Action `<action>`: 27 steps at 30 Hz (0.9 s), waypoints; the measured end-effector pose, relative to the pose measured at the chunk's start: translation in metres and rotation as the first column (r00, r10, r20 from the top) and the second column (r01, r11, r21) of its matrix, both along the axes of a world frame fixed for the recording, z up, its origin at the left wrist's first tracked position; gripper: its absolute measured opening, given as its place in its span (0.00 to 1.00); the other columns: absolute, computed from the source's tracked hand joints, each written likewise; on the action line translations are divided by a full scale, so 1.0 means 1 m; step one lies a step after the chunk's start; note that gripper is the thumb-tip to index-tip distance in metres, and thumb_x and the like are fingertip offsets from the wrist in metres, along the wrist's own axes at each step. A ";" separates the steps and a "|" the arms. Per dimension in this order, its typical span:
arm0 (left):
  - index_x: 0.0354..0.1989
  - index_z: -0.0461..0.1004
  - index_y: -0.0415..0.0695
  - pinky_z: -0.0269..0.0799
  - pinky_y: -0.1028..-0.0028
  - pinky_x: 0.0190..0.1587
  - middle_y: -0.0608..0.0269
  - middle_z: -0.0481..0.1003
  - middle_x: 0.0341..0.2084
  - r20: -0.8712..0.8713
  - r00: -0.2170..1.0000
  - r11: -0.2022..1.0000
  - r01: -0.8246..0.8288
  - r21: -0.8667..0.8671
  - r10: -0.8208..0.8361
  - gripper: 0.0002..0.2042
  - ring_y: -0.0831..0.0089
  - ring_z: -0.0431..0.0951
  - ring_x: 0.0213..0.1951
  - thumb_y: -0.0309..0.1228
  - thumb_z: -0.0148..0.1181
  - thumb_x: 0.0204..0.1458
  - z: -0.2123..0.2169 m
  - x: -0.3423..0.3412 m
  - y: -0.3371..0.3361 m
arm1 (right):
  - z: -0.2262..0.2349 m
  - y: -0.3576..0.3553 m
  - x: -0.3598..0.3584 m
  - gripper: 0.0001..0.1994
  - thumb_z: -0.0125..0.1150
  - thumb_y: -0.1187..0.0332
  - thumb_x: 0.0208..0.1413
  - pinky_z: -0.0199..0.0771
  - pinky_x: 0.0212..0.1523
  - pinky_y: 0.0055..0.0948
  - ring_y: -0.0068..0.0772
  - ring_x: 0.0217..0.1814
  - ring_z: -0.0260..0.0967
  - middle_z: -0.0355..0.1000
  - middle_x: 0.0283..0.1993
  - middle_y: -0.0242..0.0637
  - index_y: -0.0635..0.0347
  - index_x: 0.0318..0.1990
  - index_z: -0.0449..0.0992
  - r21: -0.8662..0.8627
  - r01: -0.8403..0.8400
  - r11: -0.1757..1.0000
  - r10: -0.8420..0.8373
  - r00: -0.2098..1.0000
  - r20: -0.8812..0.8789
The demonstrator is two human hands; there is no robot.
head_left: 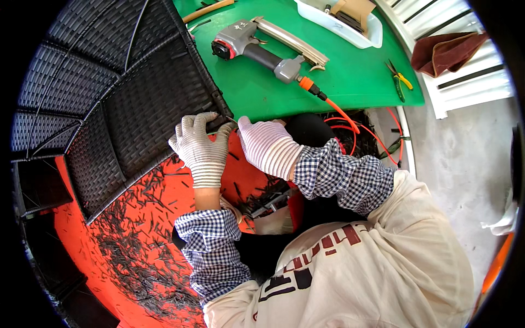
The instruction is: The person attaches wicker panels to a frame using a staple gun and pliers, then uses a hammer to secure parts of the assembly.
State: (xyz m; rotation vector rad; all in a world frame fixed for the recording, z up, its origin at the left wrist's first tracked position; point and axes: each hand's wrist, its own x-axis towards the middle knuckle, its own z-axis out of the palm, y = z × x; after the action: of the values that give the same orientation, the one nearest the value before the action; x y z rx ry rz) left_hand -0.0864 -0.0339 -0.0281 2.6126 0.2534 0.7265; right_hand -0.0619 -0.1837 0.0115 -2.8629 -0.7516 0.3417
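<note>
A black wicker furniture piece [147, 104] fills the left side, with one corner lying at my hands. My left hand [200, 143], in a striped knit glove, is closed on the edge near that corner, thumb and forefinger around a strand end. Just to its right, my right hand [268, 143], also gloved, is closed in a fist. From it a thin metal tool [232, 119] points left, its tip touching or very near the corner. The rest of the tool is hidden in the fist, so its kind does not show.
A grey air stapler [262, 52] with an orange hose [342, 113] lies on the green table [350, 76]. Beyond it are yellow-handled cutters [402, 82] and a white plastic tray [372, 30]. Black strand scraps [131, 251] litter the red surface below.
</note>
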 end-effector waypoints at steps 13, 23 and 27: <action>0.34 0.82 0.55 0.63 0.57 0.52 0.70 0.77 0.34 -0.006 0.997 0.996 -0.081 -0.040 0.081 0.15 0.63 0.75 0.42 0.47 0.77 0.40 0.000 0.000 -0.007 | 0.020 -0.021 0.012 0.11 0.55 0.69 0.60 0.82 0.36 0.47 0.53 0.35 0.80 0.79 0.32 0.54 0.68 0.46 0.73 0.030 -0.171 0.985 0.169 0.984 0.051; 0.32 0.80 0.54 0.62 0.60 0.48 0.70 0.75 0.32 0.072 0.997 0.999 -0.039 -0.030 0.041 0.14 0.64 0.75 0.41 0.43 0.76 0.39 -0.001 0.001 -0.005 | 0.079 -0.184 0.156 0.16 0.46 0.54 0.69 0.79 0.48 0.48 0.52 0.44 0.79 0.80 0.41 0.48 0.50 0.51 0.76 -0.194 0.476 0.858 -0.340 0.808 0.480; 0.32 0.80 0.54 0.62 0.60 0.49 0.70 0.75 0.33 0.055 0.998 0.998 -0.036 -0.057 0.039 0.14 0.64 0.74 0.41 0.42 0.77 0.38 -0.001 0.000 -0.005 | 0.067 -0.218 0.189 0.17 0.48 0.52 0.68 0.78 0.51 0.45 0.49 0.49 0.78 0.79 0.47 0.46 0.49 0.54 0.77 -0.286 0.549 0.786 -0.375 0.790 0.485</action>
State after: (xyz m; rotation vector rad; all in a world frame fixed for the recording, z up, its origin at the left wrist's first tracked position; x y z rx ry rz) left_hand -0.0863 -0.0392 -0.0296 2.5364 0.3030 0.7926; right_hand 0.1269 -0.4022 0.0784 -3.4371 0.0539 -0.2053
